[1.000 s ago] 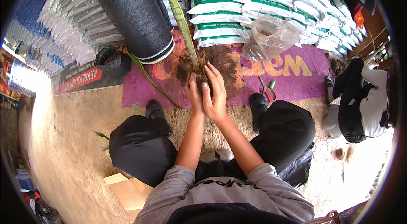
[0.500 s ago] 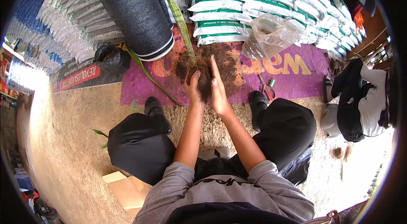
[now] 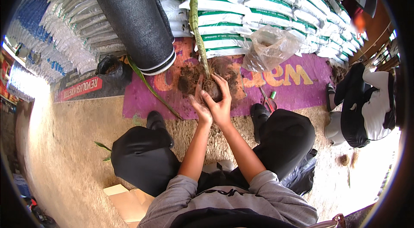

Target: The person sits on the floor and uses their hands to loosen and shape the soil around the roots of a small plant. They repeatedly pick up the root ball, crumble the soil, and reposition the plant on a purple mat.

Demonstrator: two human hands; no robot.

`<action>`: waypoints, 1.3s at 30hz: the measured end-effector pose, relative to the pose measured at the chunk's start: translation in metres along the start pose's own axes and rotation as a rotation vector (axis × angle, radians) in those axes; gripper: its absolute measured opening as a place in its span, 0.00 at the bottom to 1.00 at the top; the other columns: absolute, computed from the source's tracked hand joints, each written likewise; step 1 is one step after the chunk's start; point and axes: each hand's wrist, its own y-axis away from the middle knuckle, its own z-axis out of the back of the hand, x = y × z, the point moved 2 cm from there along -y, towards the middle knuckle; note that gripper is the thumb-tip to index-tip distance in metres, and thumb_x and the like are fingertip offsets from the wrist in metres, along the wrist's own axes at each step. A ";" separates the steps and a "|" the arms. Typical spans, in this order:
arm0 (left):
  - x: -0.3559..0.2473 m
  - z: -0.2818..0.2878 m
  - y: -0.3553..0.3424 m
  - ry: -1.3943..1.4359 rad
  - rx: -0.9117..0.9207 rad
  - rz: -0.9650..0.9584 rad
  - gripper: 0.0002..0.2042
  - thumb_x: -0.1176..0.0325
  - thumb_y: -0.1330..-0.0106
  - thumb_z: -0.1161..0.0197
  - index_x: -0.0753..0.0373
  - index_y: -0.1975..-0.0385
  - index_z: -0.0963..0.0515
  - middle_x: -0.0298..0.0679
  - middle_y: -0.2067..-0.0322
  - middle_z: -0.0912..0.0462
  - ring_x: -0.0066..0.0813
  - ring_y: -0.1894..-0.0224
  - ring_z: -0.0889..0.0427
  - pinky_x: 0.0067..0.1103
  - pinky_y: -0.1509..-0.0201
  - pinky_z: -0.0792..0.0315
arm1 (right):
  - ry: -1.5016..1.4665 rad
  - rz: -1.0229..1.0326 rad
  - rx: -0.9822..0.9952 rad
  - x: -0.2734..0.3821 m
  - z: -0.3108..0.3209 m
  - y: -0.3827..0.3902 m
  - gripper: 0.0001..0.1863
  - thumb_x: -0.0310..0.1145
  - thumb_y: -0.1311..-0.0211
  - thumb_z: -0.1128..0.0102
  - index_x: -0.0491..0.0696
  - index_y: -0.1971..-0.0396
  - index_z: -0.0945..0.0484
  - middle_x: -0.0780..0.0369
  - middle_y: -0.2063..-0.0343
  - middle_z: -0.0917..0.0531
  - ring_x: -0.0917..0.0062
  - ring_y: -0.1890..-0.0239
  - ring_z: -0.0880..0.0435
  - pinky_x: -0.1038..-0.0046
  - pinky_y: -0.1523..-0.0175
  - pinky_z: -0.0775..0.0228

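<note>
A snake plant [image 3: 199, 21] with one long mottled green leaf stands nearly upright, its brown roots and dark soil ball between my palms. My left hand [image 3: 201, 106] cups the ball from the left and below, fingers pointing up along it. Around its right side curls my right hand [image 3: 221, 102], with the thumb lying across the front. The underside of the root ball is hidden by my hands. Loose dark soil [image 3: 230, 67] is scattered on the purple banner [image 3: 282, 92] beneath.
A crumpled clear plastic bag [image 3: 272, 47] sits right of the soil, near red-handled scissors [image 3: 270, 104]. On the left are a black netting roll [image 3: 129, 17], a loose snake plant leaf [image 3: 151, 88] and a black bag [image 3: 113, 69]. White sacks [image 3: 222, 17] are stacked behind. Another person [image 3: 366, 107] is at right.
My hands have turned and closed around the root ball, the right hand now wrapping it instead of lying flat. The leaf has shifted right and stands straighter.
</note>
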 end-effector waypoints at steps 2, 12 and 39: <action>-0.005 -0.012 0.003 -0.054 -0.020 -0.024 0.39 0.36 0.36 0.72 0.66 0.39 0.43 0.46 0.39 0.40 0.39 0.38 0.40 0.32 0.34 0.48 | 0.026 0.015 -0.061 -0.003 0.003 -0.005 0.26 0.26 0.59 0.30 0.42 0.55 0.26 0.54 0.53 0.26 0.66 0.51 0.26 0.69 0.45 0.36; -0.027 -0.011 -0.015 -0.107 -0.346 -0.026 0.22 0.53 0.31 0.57 0.64 0.49 0.34 0.41 0.51 0.31 0.31 0.49 0.30 0.29 0.46 0.35 | -0.378 -0.281 -0.068 -0.008 0.010 -0.008 0.25 0.22 0.56 0.34 0.40 0.53 0.27 0.61 0.57 0.22 0.78 0.54 0.26 0.75 0.46 0.36; -0.003 0.012 -0.018 0.160 -0.074 0.285 0.22 0.54 0.34 0.50 0.65 0.48 0.33 0.39 0.57 0.26 0.27 0.58 0.25 0.23 0.53 0.30 | 0.094 0.078 0.015 -0.007 -0.002 0.008 0.32 0.37 0.43 0.45 0.47 0.39 0.42 0.49 0.36 0.47 0.54 0.34 0.52 0.55 0.33 0.64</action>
